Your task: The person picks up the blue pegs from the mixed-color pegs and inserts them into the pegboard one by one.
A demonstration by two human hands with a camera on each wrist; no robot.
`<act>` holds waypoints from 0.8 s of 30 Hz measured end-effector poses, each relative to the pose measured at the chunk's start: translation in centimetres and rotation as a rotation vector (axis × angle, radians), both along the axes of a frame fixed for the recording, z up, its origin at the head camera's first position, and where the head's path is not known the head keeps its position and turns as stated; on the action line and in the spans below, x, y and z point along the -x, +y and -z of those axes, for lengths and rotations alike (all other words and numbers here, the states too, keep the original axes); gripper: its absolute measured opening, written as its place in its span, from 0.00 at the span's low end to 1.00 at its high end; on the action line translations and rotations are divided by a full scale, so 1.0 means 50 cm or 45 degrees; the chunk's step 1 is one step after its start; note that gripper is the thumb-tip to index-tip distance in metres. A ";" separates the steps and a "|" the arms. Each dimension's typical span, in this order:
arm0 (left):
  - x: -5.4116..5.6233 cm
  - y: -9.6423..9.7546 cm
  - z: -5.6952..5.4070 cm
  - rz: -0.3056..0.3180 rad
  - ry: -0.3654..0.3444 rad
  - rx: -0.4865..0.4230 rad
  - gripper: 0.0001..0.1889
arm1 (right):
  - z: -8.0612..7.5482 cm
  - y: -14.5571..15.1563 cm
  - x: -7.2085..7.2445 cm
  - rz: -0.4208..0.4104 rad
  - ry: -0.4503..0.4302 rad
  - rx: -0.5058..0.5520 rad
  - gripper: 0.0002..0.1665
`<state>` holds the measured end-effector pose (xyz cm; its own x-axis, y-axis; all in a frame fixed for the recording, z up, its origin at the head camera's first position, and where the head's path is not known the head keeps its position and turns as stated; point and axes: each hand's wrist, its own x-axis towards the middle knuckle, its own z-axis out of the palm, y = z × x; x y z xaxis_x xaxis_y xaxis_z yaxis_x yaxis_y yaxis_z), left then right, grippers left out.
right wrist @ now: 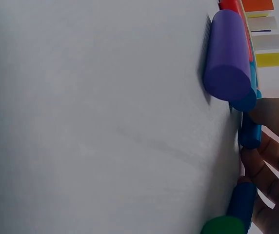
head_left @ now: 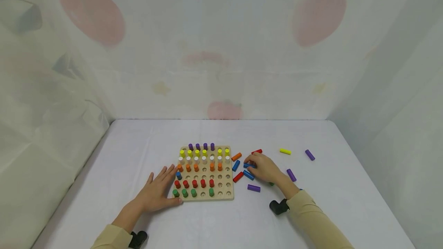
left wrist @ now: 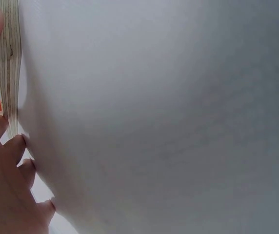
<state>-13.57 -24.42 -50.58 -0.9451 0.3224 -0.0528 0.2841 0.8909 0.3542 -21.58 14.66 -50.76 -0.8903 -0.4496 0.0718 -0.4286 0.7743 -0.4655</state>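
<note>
A wooden pegboard (head_left: pixel 226 195) lies on the table, with rows of purple, yellow, white, orange, blue, red and green pegs standing in its holes. The blue row has a single peg (head_left: pixel 179 175) at its left end. Along the board's left edge rests my left hand (head_left: pixel 155 193), fingers spread and the thumb at the near left corner. My right hand (head_left: pixel 266 168) is right of the board, pinching a blue peg (right wrist: pixel 250 130) between thumb and finger down at the table. Another blue peg (right wrist: pixel 242 202) lies by its other fingers, close to a green peg (right wrist: pixel 222 225).
Loose pegs lie right of the board: a red peg (head_left: pixel 238 176), an orange peg (head_left: pixel 237 156), a blue peg (head_left: pixel 236 165), a purple peg (head_left: pixel 254 188) and a yellow peg (head_left: pixel 285 151). Farther right is another purple peg (head_left: pixel 310 155). A printed curtain stands behind the table.
</note>
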 end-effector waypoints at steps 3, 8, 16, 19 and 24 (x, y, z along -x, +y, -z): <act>0.001 0.000 0.002 0.000 0.003 -0.007 0.57 | 0.000 0.000 0.000 0.004 -0.001 0.002 0.11; 0.001 -0.001 0.004 -0.001 0.007 -0.003 0.57 | -0.005 -0.002 -0.001 0.014 -0.002 0.008 0.11; 0.000 0.001 0.001 -0.010 -0.001 0.007 0.57 | -0.023 -0.009 0.001 0.023 -0.023 0.048 0.14; 0.000 0.001 0.001 -0.009 -0.001 0.007 0.57 | -0.031 -0.013 0.003 0.022 -0.010 0.046 0.14; 0.000 0.000 0.003 -0.006 0.008 0.011 0.58 | -0.044 -0.023 0.006 0.037 0.003 0.035 0.15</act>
<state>-13.59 -24.42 -50.70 -0.9469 0.3177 -0.0496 0.2822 0.8952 0.3448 -21.88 13.52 -48.58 -0.9027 -0.4216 0.0859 -0.4075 0.7734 -0.4855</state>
